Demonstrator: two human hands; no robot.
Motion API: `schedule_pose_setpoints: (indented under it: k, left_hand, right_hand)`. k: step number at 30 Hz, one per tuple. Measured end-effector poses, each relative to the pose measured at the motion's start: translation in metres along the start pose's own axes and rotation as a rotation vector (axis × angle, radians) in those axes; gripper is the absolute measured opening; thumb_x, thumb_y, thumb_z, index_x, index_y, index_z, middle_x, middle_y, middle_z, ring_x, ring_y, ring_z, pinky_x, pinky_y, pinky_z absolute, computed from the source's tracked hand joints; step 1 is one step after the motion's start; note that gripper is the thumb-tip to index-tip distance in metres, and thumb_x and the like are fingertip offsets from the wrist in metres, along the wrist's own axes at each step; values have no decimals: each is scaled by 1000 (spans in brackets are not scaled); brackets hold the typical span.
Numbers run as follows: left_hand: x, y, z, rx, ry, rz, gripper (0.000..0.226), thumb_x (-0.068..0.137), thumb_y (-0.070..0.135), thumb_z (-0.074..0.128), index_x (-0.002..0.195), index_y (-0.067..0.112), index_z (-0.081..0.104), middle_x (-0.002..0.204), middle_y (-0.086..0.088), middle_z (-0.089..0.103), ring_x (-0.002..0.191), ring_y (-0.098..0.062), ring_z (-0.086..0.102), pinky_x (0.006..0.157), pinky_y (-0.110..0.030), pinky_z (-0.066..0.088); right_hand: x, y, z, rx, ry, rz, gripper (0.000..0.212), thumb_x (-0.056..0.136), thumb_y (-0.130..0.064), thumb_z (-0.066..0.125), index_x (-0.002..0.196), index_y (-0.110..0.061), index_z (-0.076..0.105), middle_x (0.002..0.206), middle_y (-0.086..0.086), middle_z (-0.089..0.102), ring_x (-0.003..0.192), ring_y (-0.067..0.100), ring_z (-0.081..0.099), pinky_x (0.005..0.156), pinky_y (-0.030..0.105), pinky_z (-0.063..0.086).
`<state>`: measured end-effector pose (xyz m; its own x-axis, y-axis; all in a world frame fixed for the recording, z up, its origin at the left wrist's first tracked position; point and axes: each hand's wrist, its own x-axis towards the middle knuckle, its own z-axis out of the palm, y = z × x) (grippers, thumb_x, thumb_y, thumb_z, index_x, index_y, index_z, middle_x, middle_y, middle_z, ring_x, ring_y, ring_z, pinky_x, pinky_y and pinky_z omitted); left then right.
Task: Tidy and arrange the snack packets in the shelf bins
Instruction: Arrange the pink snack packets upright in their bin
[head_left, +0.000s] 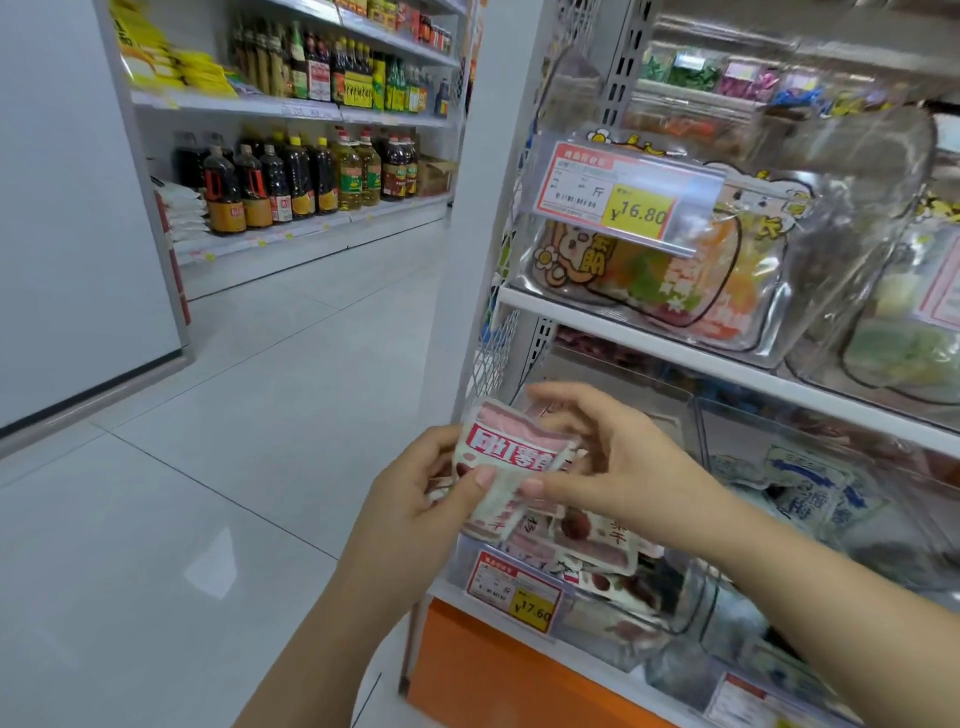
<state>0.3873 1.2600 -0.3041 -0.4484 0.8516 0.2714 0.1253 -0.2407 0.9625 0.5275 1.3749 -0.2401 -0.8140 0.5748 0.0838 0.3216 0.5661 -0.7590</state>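
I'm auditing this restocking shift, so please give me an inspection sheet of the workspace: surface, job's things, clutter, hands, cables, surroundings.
Surface: white shelf boards, orange base below.
Job's things: pink-and-white snack packet held above a clear bin of similar packets lying jumbled.
Clutter: blue-printed packets in the neighbouring bin.
Hands: left hand and right hand both pinch the snack packet.
Cables: nothing seen.
Surroundings: yellow price tags, bottles shelved across the aisle, pale tiled floor.
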Motion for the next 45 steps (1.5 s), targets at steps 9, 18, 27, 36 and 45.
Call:
schedule_pose_setpoints:
  k: [9,18,27,36,45]
  left_hand:
    - [6,-9,3,406,115,139,33,88,18,62,110,42,57,102,26,57,97,16,50,76,5,33]
    - [8,-32,8,659,-5,240,34,92,16,58,120,35,60,109,30,54,99,13,50,83,0,33]
    - [16,-50,15,1025,-153,469,23,71,30,50,67,35,73,67,23,67,68,-7,61,50,-12,47]
    - [13,-48,18,978,-115,501,19,65,16,78,79,29,76,77,16,72,70,-11,64,56,-20,51]
    - [14,-51,26,992,-146,463,28,78,31,48,81,35,75,81,19,71,71,-6,67,60,-29,53]
  right_hand:
    - [-8,23,11,-539,106,-16,20,84,-35,68,96,-19,63,77,-4,64,66,11,56,59,24,42]
    - [-1,40,31,-611,-31,-43,25,86,-39,64,106,-24,64,94,-9,62,81,9,54,77,31,48]
    - [2,48,28,-672,-234,-20,16,91,-26,60,102,-24,72,95,-5,73,81,10,65,76,27,52]
    - [-24,63,-33,-679,-396,147,18,87,-32,65,103,-25,73,93,-13,73,79,-2,63,78,25,53]
    - [-9,68,2,-785,-558,80,17,87,-17,57,94,-14,72,88,3,70,73,18,59,70,28,49]
